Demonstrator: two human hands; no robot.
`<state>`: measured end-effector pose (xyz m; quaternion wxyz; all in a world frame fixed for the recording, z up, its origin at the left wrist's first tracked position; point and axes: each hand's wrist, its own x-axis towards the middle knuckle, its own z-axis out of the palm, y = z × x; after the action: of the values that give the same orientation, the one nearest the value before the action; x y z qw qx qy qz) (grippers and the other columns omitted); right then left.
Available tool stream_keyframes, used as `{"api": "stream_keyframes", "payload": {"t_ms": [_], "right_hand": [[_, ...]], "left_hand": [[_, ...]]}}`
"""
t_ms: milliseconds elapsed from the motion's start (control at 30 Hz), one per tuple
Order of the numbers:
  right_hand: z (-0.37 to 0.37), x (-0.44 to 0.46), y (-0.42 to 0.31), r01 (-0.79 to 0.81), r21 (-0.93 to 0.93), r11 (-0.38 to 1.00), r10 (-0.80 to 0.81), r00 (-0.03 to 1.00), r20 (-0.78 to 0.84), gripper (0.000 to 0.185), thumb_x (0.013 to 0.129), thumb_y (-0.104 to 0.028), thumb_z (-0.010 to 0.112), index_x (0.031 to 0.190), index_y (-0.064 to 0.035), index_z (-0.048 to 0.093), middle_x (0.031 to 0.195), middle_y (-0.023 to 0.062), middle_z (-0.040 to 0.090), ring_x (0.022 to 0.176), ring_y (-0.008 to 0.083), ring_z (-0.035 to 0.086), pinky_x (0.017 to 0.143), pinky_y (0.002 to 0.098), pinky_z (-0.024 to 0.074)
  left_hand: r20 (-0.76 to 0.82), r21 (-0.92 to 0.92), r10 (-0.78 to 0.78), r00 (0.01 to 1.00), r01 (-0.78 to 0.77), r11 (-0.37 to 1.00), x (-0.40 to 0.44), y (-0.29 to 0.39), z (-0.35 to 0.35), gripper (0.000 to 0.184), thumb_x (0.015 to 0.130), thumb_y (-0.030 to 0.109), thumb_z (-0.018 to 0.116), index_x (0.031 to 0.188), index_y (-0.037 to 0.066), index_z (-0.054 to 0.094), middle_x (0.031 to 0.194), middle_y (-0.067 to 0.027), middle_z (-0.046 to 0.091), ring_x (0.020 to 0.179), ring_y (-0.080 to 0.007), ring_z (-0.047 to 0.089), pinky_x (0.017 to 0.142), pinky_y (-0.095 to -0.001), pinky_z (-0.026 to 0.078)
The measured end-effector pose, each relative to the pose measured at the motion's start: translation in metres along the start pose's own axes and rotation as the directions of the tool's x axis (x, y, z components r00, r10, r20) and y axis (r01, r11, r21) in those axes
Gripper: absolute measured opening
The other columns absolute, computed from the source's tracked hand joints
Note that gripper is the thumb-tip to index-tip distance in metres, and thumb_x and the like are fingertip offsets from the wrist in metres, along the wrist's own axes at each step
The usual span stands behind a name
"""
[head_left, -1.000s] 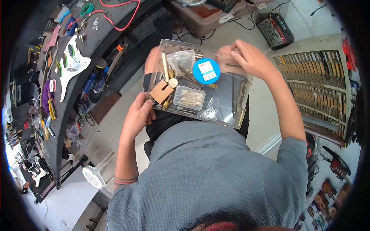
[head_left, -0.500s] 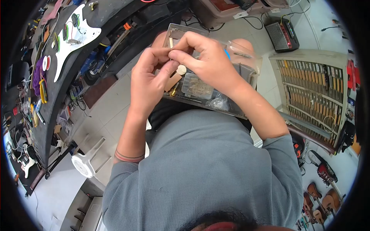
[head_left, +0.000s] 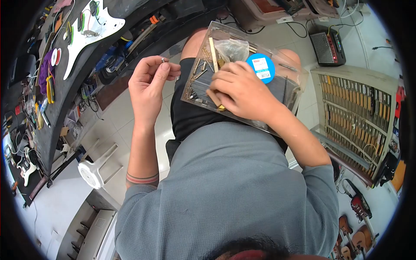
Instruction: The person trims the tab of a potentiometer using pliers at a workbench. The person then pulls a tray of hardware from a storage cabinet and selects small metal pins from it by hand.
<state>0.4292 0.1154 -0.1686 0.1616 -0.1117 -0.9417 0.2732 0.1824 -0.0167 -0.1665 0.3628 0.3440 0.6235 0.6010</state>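
Observation:
A clear plastic box [head_left: 195, 99] of small parts rests tilted across the person's lap. My left hand [head_left: 151, 80] is raised left of the box, thumb and forefinger pinching a small metal piece [head_left: 163, 60]. Over the box's near left part lies my right hand [head_left: 242, 89], fingers curled down at a wooden block [head_left: 213, 98]; whether it grips the block is hidden. A round blue-rimmed tin [head_left: 261, 68] sits beside that hand, near a clear plastic bag [head_left: 232, 50] and a pale stick [head_left: 213, 54]. Small screws and metal bits fill the box's left side.
A dark workbench [head_left: 52, 143] at the left carries a white pickguard [head_left: 93, 30], tools and wire. A white stool [head_left: 92, 174] stands below it. At the right are a rack of files [head_left: 355, 108] and a small amplifier [head_left: 327, 47]. Several guitars are at the lower right.
The hands, together over the box half a second ago, are now apart. My left hand has moved left with the small metal piece; my right hand has lowered into the box.

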Motion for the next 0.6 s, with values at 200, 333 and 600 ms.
{"api": "stream_keyframes", "payload": {"t_ms": [200, 333, 600], "right_hand": [[0.015, 0.022, 0.005, 0.058, -0.100, 0.993, -0.050, 0.995, 0.081, 0.008, 0.090, -0.015, 0.077, 0.098, -0.0118, 0.078, 0.108, 0.0014, 0.075, 0.106, 0.0249, 0.067, 0.102, 0.0414, 0.0485], [0.039, 0.042, 0.008, 0.185, -0.109, 0.977, -0.179, 0.982, 0.062, 0.012, 0.091, -0.014, 0.071, 0.097, -0.0136, 0.081, 0.109, -0.0004, 0.076, 0.108, 0.0213, 0.069, 0.102, 0.0394, 0.0500], [0.031, 0.033, 0.007, 0.165, -0.253, 0.953, -0.142, 0.984, 0.108, 0.013, 0.092, -0.017, 0.070, 0.098, -0.0121, 0.081, 0.107, 0.0001, 0.076, 0.109, 0.0202, 0.071, 0.101, 0.0387, 0.0505]], "left_hand": [[-0.060, -0.035, -0.041, 0.997, 0.039, 0.999, -0.002, -0.011, -0.003, 0.014, 0.111, 0.009, 0.074, 0.119, -0.002, 0.075, 0.109, -0.0081, 0.076, 0.092, -0.0144, 0.071, 0.080, -0.0322, 0.059], [-0.046, -0.146, -0.089, 0.995, 0.081, 0.986, -0.002, -0.006, -0.005, 0.016, 0.107, 0.010, 0.079, 0.118, -0.002, 0.077, 0.103, -0.0052, 0.075, 0.087, -0.0117, 0.070, 0.078, -0.0305, 0.060], [-0.040, -0.174, -0.192, 0.981, 0.183, 0.968, -0.010, -0.009, -0.010, 0.022, 0.107, 0.007, 0.078, 0.126, -0.004, 0.076, 0.106, -0.0072, 0.076, 0.091, -0.0145, 0.071, 0.081, -0.0321, 0.059]]}}
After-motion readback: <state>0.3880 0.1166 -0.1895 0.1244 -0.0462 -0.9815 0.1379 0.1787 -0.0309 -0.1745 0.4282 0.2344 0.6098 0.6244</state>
